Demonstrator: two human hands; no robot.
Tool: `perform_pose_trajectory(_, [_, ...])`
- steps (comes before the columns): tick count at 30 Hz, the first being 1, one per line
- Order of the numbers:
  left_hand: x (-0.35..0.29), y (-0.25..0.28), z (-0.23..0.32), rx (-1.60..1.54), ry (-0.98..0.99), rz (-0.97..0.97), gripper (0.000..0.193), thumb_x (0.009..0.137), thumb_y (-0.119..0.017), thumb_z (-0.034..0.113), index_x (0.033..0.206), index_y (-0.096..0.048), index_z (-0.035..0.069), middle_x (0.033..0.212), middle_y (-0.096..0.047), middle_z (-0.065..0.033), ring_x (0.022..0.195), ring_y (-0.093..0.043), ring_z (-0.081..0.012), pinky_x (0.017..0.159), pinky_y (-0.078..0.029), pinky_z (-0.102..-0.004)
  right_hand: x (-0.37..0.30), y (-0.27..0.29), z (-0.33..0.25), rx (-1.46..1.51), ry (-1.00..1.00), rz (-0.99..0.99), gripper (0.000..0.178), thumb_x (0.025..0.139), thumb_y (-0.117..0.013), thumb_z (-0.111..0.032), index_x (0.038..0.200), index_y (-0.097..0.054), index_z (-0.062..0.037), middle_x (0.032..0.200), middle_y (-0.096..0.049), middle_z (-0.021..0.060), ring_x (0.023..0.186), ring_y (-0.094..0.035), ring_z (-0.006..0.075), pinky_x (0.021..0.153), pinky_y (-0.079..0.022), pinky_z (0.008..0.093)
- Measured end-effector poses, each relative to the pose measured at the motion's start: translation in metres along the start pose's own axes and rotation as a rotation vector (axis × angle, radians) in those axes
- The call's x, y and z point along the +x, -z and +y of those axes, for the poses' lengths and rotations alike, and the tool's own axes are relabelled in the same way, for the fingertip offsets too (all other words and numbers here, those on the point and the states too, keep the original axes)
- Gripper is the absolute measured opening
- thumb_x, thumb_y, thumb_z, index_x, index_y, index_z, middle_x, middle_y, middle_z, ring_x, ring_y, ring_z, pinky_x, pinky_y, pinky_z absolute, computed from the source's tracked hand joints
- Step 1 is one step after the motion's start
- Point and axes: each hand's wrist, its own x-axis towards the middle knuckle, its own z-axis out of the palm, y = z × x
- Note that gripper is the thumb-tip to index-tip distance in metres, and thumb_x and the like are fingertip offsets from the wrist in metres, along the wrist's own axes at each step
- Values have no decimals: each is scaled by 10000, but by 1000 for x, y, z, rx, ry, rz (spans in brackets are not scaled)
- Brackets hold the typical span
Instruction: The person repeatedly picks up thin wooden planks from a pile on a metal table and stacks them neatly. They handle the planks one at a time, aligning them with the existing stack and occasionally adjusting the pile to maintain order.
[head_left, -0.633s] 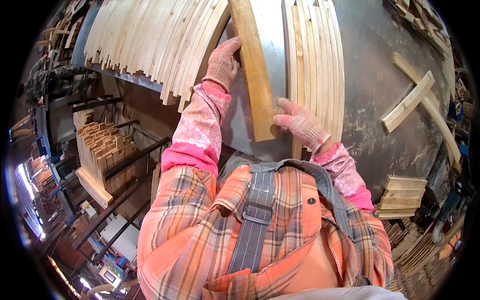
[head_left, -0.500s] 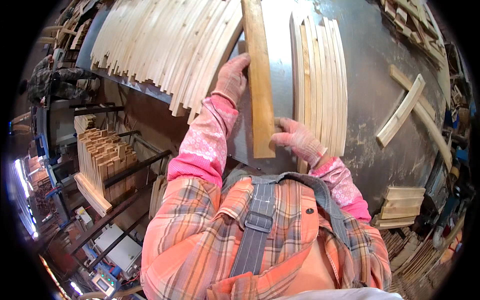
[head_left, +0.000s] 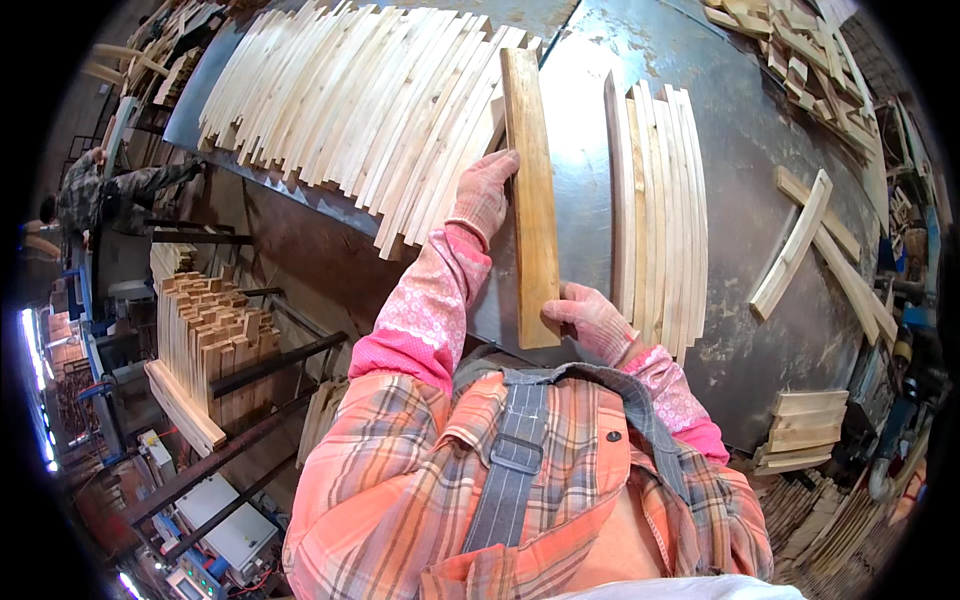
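Left hand (head_left: pixel 483 193) and right hand (head_left: pixel 592 318) fingers grip long flat wooden board (head_left: pixel 531 200) (both gloved). Board lies on grey metal surface (head_left: pixel 760 130).

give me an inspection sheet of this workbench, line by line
surface: grey metal table, dusty, scuffed.
job's things: one darker wooden board lying lengthwise on the table between two groups of pale slats.
clutter: wide fan of pale slats on the left; narrower row of slats on the right; crossed wood offcuts further right; scrap pieces at the far corner.
grippers: left hand, gloved, on the board's left edge; right hand, gloved, at its near end.
cables: nothing seen.
surroundings: rack of stacked wood blocks lower left; stacked boards lower right; another person at far left.
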Motion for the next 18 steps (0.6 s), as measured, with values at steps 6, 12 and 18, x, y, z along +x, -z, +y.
perform_pose_trajectory(6, [-6,23,17,658,-554,-121,205,972,-650,143,1095,-746,9,1016,-746,-90,896,-711,-208,819,-577,-332,-17,-26,-35,-152,44,56,253,897,-676,-125,1111,-648,6,833,-624,10,708,-540,84,653,-445,237])
perform_pose_trajectory(12, [-35,62,70,410,1,-40,332,824,-734,135,1128,-728,3,909,-715,-60,773,-680,-170,694,-562,-322,-1,-63,-11,-250,101,44,273,856,-647,-45,1090,-624,95,866,-721,150,653,-666,213,617,-532,335])
perform_pose_trajectory(18, [-136,96,143,222,-140,-39,393,811,-694,6,1202,-721,33,942,-729,-41,762,-687,-139,629,-562,-307,29,-105,-43,-396,65,-471,452,894,-664,-40,1325,-589,73,1224,-700,124,1098,-666,203,943,-520,328])
